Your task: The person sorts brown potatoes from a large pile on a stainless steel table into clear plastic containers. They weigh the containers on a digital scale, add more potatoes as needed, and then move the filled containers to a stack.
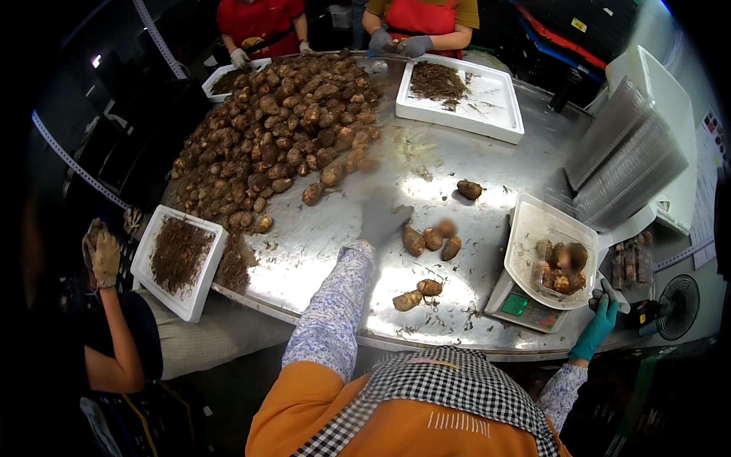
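Note:
My left hand (383,221), in a grey glove and smeared by motion, reaches over the metal table beside a small group of brown taro roots (413,241). Whether its fingers hold anything is unclear. Two more taro (408,301) lie nearer me, and one (469,190) lies farther off. At the right, my right hand (604,302), gloved in teal and grey, has its fingers closed around a white piece beside the scale (525,308); its kind does not show. On the scale sits a white tray (519,228) with a clear plastic box of taro (567,280).
A large taro heap (282,114) covers the table's far left. White trays with dirt stand at the left (214,263) and far side (495,122). Clear containers (632,152) are stacked at right, near a fan (678,307). Co-workers are across the table and at left.

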{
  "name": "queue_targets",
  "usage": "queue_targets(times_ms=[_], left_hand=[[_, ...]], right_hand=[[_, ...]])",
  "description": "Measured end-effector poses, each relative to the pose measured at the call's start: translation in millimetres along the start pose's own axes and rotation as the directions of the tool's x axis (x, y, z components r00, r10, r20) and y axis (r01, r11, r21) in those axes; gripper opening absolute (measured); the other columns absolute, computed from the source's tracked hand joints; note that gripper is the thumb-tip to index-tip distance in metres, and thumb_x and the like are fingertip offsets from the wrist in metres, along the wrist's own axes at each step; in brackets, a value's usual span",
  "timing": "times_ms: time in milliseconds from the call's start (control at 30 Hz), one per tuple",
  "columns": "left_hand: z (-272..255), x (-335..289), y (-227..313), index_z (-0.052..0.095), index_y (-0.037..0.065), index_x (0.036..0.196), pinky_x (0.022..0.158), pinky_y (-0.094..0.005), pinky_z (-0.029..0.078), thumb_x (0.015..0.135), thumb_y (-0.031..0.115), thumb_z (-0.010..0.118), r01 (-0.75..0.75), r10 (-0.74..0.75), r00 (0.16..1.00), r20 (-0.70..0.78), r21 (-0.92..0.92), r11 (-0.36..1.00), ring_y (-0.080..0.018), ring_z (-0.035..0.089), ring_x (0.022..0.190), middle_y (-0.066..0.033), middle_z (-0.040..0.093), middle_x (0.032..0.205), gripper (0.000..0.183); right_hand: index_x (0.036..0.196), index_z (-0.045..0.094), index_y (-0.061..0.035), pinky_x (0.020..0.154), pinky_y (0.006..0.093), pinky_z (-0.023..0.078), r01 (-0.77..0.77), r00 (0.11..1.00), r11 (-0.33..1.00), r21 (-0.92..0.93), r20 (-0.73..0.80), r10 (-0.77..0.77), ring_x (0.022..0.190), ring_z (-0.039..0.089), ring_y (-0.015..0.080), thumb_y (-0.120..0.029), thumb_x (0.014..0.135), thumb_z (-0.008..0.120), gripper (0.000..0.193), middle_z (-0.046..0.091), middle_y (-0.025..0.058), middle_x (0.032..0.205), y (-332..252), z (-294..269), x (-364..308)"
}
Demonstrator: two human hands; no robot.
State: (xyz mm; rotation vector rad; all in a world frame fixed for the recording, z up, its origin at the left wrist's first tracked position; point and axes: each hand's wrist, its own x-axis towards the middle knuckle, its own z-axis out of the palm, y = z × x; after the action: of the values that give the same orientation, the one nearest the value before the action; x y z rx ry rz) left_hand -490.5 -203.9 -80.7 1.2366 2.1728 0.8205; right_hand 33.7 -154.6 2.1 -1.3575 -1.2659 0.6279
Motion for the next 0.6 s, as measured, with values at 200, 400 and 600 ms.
queue_targets(times_ms=[200, 400, 600], left_hand=[[-20.9, 40.0, 15.4, 0.050, 0.010, 0.134, 0.103, -0.0453, 0.038, 0.084, 0.033, 0.063, -0.190, 0.259, 0.943, -0.209, 0.298, 0.935, -0.0356, 0.049, 0.120, -0.0182, 0.053, 0.128, 0.058], [-42.0, 124.4, -53.3, 0.059, 0.008, 0.115, 0.089, -0.0448, 0.044, 0.087, 0.024, 0.058, -0.160, 0.298, 0.952, -0.075, 0.707, 0.689, -0.0344, 0.054, 0.105, -0.0156, 0.059, 0.113, 0.033], [-43.1, 124.3, -75.4, 0.056, -0.002, 0.111, 0.079, -0.0395, 0.056, 0.093, 0.015, 0.053, 0.301, 0.021, 0.933, 0.359, -0.811, 0.502, -0.0330, 0.062, 0.096, -0.0181, 0.058, 0.108, 0.025]], right_hand=[[0.126, 0.060, -0.0029, 0.074, 0.0235, 0.046, -0.021, 0.993, 0.993, -0.113, -0.120, 0.007, 0.082, 0.055, 0.0078, -0.015, 0.102, 0.048, 0.029, 0.066, 0.0035, 0.105, -24.4, -26.5, -11.5], [0.119, 0.062, -0.0015, 0.077, 0.0263, 0.049, 0.081, 0.996, 0.991, -0.102, -0.025, -0.084, 0.087, 0.059, 0.0120, -0.007, 0.099, 0.047, 0.026, 0.065, 0.0064, 0.107, -95.2, 41.3, -51.5], [0.113, 0.066, -0.0019, 0.071, 0.0239, 0.050, -0.266, 0.630, 0.964, 0.029, 0.762, 0.151, 0.079, 0.064, 0.0115, -0.007, 0.096, 0.053, 0.022, 0.069, 0.0066, 0.091, -117.6, 167.1, -109.7]])
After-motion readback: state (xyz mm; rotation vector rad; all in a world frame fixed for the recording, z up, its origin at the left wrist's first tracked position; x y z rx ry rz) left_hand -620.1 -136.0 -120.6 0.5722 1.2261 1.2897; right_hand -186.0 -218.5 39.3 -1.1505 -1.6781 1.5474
